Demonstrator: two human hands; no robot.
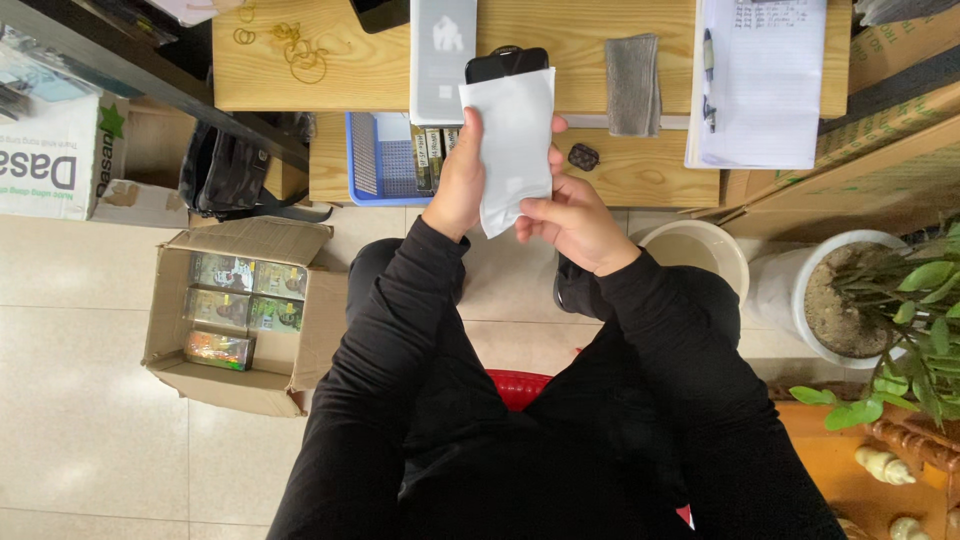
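Observation:
My left hand (458,183) and my right hand (570,215) both hold a white flat pouch (512,140) upright in front of me, over the desk edge. A black phone-like slab (505,63) sticks out of the pouch's top. The left hand grips the pouch's left edge with the thumb on its front. The right hand pinches its lower right edge. Both arms wear black sleeves.
A wooden desk (350,50) carries a grey flat box (441,60), a grey cloth (633,85), papers with a pen (760,80), rubber bands (300,50) and a blue basket (385,160). An open cardboard box (235,320) of packets sits on the floor at left. A white bucket (700,250) and potted plant (880,300) stand at right.

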